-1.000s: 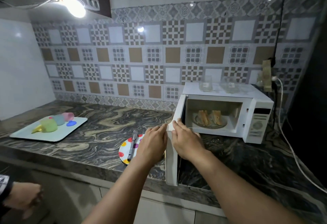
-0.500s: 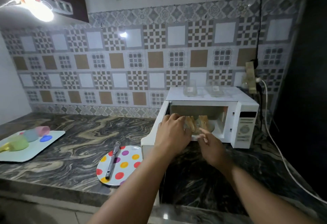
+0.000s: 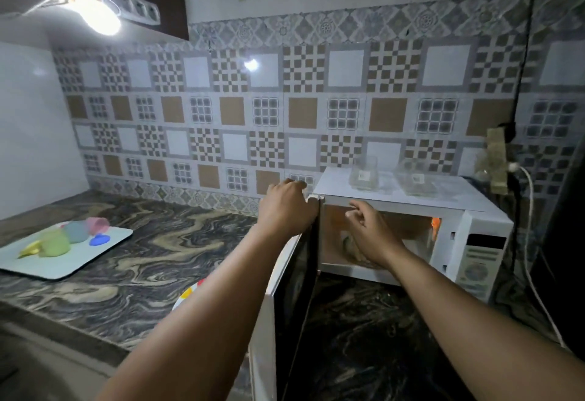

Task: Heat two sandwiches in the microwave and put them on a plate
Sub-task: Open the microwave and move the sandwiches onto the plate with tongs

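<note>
Sandwiches are hard to make out at this moment: whatever sits in the microwave [image 3: 411,229] cavity is mostly hidden behind the right hand [image 3: 370,236], and only a blurred pale shape shows low on the cavity floor, so I cannot say for sure that both are there. The microwave door [image 3: 294,290] stands wide open, swung out toward the camera over the marble counter [image 3: 142,261]. The left hand [image 3: 286,207] is wrapped over the door's top corner near the hinge, fingers closed on the edge. The right hand is at the mouth of the cavity with fingers curled loosely together; whether it pinches anything I cannot tell.

Risks, as I judge them: the polka-dot plate [image 3: 190,293] lies just left of the open door, mostly covered by the left forearm, so a swing of that arm or the door could knock it. Carrying a hot sandwich out means passing around the door's edge, and a loose pinch could let the filling spill or the bread drop on the counter. Two glass containers [image 3: 364,176] stand on the microwave's top; a hard push on the door could jolt them. The light is poor too, which makes misjudging the reach more likely.
</note>
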